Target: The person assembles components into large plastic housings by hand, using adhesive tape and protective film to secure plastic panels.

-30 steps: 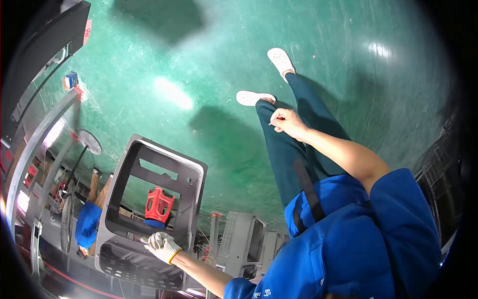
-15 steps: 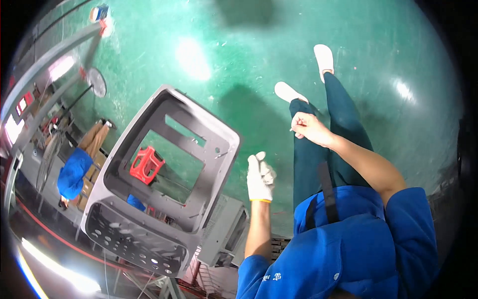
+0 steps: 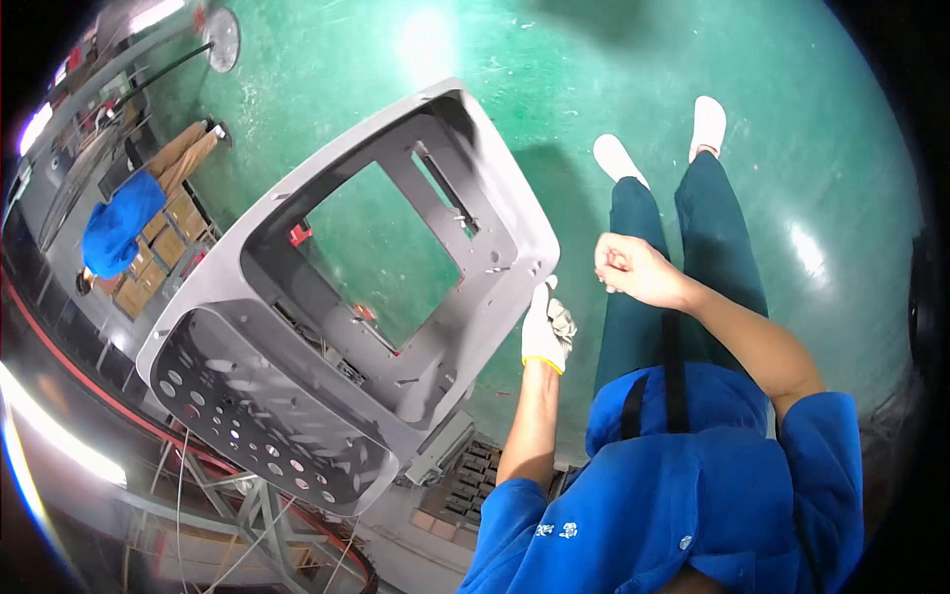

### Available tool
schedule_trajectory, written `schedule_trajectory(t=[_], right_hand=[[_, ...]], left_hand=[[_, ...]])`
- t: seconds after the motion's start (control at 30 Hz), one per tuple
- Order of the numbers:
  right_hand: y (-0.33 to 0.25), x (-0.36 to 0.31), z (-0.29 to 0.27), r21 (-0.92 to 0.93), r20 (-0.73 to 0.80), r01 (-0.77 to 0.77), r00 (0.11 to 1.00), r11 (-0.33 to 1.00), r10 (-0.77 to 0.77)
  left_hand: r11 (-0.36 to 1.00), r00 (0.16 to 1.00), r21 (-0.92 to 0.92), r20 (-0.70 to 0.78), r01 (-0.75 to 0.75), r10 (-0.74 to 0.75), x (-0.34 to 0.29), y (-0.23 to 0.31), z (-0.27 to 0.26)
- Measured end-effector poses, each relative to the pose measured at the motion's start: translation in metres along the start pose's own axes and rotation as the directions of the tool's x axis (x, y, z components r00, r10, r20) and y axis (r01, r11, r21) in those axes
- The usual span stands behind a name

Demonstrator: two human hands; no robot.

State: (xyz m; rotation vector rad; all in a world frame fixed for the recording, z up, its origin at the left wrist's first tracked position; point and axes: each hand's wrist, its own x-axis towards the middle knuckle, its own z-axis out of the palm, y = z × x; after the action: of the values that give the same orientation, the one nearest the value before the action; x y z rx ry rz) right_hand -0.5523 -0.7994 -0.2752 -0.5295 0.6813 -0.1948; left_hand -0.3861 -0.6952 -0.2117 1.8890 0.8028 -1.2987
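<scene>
A large grey housing with a rounded rim, a big rectangular opening and a panel of round holes fills the left and middle. Beside its right edge is my left hand, in a white glove with a yellow cuff. Its thumb points up by the rim and its fingers are curled; whether it touches the housing I cannot tell. My bare right hand hovers in front of my thighs, fingers curled together. Anything small inside either hand is hidden.
At the far left a person in a blue top bends near stacked cardboard boxes. A round grey disc on a pole stands at the upper left. Metal framework is below the housing, over green floor.
The housing appears closer and further right, as the whole view shifts. My left hand is now right beside its rim. The red stool seen through the opening is now mostly hidden.
</scene>
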Motion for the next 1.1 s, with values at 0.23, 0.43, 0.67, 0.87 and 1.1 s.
schedule_trajectory(t=[0.23, 0.43, 0.67, 0.87, 1.1], right_hand=[[-0.006, -0.014, -0.006, -0.132, 0.013, -0.005, 1.000, 0.991, 0.007], [0.000, -0.035, 0.003, -0.355, 0.014, 0.169, 0.984, 0.919, -0.176], [-0.006, -0.072, -0.002, -0.626, 0.078, 0.291, 0.947, 0.723, -0.313], [-0.015, -0.103, -0.026, -0.671, 0.095, 0.276, 0.952, 0.688, -0.290], [-0.048, -0.153, -0.057, -0.678, 0.078, 0.351, 0.908, 0.646, -0.412]], left_hand=[[0.985, 0.988, 0.126, -0.088, -0.114, 0.125, 0.017, -0.013, -0.011], [0.974, 0.998, 0.219, 0.017, -0.060, 0.057, 0.006, -0.029, -0.005], [0.958, 0.966, 0.251, 0.247, -0.136, 0.073, -0.041, -0.068, 0.060], [0.854, 0.954, 0.439, 0.230, -0.280, 0.194, -0.063, -0.097, 0.091], [0.711, 0.851, 0.486, 0.409, -0.508, 0.329, -0.089, -0.126, 0.135]])
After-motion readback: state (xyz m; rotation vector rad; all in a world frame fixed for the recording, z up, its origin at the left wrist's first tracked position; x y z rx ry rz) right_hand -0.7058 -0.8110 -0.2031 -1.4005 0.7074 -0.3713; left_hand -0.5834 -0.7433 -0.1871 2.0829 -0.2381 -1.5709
